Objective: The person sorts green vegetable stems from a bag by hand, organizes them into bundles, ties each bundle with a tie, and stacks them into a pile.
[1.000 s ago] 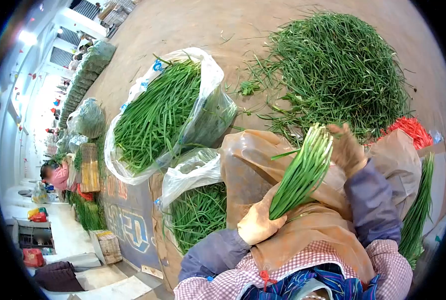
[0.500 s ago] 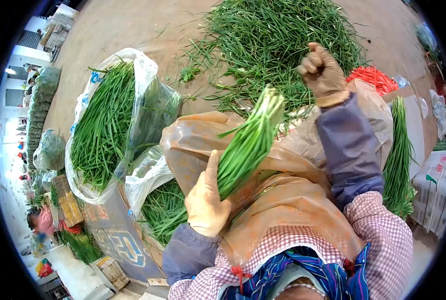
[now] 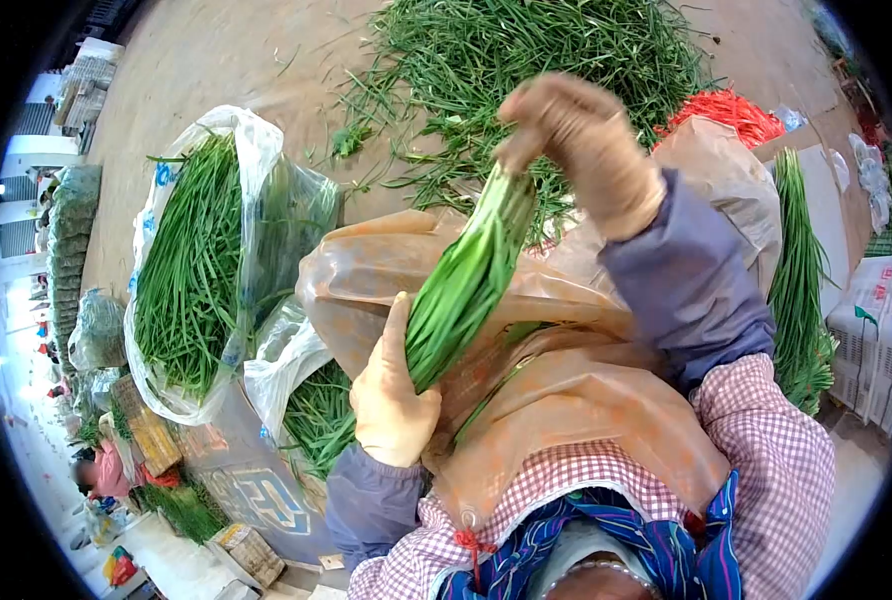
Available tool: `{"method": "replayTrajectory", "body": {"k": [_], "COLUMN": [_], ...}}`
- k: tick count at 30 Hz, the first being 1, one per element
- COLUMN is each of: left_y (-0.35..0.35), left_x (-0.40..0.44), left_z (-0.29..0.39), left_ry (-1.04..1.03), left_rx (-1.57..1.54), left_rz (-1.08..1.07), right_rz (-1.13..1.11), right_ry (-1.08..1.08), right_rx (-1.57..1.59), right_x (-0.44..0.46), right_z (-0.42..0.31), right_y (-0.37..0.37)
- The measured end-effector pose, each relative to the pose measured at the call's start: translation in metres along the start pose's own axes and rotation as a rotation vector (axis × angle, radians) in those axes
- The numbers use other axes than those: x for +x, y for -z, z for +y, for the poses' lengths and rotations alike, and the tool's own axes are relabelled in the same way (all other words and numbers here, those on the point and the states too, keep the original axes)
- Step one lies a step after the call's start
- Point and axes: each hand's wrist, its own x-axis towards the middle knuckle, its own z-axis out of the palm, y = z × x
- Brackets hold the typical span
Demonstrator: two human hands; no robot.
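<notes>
A bunch of garlic chives (image 3: 471, 275) lies slantwise over my lap, its pale stem ends pointing up and away. My left hand (image 3: 394, 405), in a light glove, is closed round the leafy part, thumb and forefinger against the greens. At the stem ends is my right hand (image 3: 581, 140), in a brown glove, fingers bent down over the pale tips. Motion blurs its fingers, so whether they grip any stems is unclear. Beneath the bunch, a brown translucent plastic apron (image 3: 566, 400) covers my lap.
A big heap of loose greens (image 3: 546, 60) lies on the floor ahead. To the left stands a plastic bag (image 3: 261, 180) full of chives. Red ties (image 3: 726, 115) and another chive bunch (image 3: 796, 260) are at right. A person in pink (image 3: 111, 470) is far left.
My right hand has come left and down to the stem ends of the bunch. My left hand keeps its hold, and the view has shifted slightly.
</notes>
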Motion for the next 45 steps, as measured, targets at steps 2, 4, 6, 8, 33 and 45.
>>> {"method": "replayTrajectory", "body": {"k": [2, 4, 6, 8, 33, 45], "left_y": [-0.001, 0.000, 0.002, 0.003, 0.024, 0.022], "left_x": [0.001, 0.004, 0.006, 0.009, 0.138, 0.220], "left_z": [-0.006, -0.007, 0.001, 0.005, 0.106, 0.109], "left_ry": [0.024, 0.015, 0.044, 0.068, -0.377, -0.495], "left_rx": [-0.089, -0.164, -0.228, -0.313, -0.901, -0.716], "left_rz": [0.009, 0.029, 0.019, 0.003, 0.176, 0.229], "right_rz": [0.088, 0.319, 0.303, 0.270, 0.330, 0.155], "right_ry": [0.090, 0.170, 0.325, 0.347, 0.235, 0.148], "right_rx": [-0.008, -0.721, -1.557, -0.989, -0.418, -0.847], "right_x": [0.008, 0.006, -0.017, -0.031, -0.043, -0.054], "right_z": [-0.011, -0.004, -0.016, 0.001, 0.000, -0.014], "right_y": [0.037, 0.052, 0.043, 0.036, -0.005, -0.007]}}
